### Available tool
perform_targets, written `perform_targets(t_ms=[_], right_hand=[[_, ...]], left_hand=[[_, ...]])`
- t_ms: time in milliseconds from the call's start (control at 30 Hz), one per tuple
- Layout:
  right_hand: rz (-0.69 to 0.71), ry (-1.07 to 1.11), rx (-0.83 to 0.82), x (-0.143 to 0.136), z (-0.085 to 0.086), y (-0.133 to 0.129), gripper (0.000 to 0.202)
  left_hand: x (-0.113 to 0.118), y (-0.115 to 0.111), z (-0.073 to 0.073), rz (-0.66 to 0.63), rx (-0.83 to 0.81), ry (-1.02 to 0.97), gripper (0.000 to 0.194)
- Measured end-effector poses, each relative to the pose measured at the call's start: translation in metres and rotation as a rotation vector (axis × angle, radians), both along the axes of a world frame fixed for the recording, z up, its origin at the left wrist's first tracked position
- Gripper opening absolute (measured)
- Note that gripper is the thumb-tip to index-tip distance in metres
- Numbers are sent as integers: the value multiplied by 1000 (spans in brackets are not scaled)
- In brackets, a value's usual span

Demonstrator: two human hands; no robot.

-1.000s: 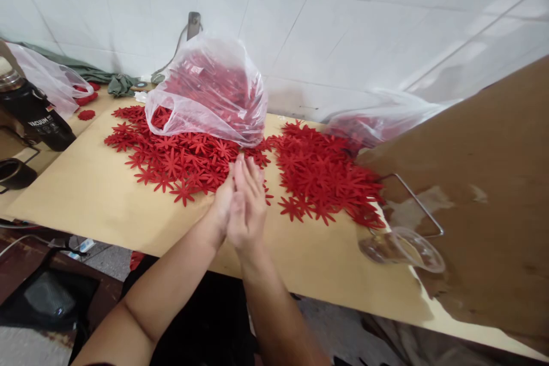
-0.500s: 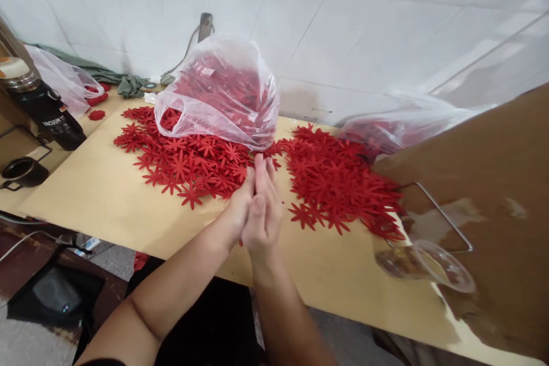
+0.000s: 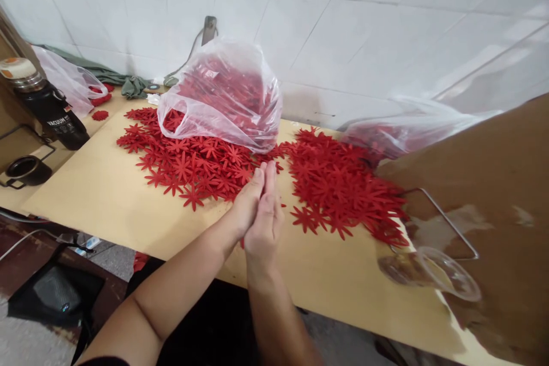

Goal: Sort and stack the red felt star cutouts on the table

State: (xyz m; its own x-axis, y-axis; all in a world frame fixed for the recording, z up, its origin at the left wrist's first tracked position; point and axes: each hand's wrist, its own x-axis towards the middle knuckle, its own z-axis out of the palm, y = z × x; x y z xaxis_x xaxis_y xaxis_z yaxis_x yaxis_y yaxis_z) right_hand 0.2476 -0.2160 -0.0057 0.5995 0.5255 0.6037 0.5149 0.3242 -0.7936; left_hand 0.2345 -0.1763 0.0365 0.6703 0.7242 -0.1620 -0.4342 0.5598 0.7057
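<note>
- On the table (image 3: 107,206), two heaps of red felt flowers (image 3: 193,163) spread out, one at eleven o'clock from the hands and one at two o'clock, both near.
- A clear plastic bag (image 3: 223,97) of more flowers sat at twelve o'clock, behind the left heap.
- The left hand (image 3: 249,200) and right hand (image 3: 266,223) pressed palm to palm, fingers straight and pointing to twelve o'clock; a sliver of red showed beneath them, though whether the grip held a flower could not be told.

Bare board (image 3: 107,194) left of flowers (image 3: 193,163)
</note>
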Motion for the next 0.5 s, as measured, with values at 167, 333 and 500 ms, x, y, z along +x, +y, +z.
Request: perform_targets(t_ms=[167,333,500], right_hand=[[-9,-81,50,21,31,8,41],[52,6,31,26,27,16,40],[92,-24,-2,0,8,5,44]], left_hand=[[-6,-15,0,14,50,-3,37],[-13,-15,-1,61,170,-63,42],[-5,6,-3,45,97,9,49]])
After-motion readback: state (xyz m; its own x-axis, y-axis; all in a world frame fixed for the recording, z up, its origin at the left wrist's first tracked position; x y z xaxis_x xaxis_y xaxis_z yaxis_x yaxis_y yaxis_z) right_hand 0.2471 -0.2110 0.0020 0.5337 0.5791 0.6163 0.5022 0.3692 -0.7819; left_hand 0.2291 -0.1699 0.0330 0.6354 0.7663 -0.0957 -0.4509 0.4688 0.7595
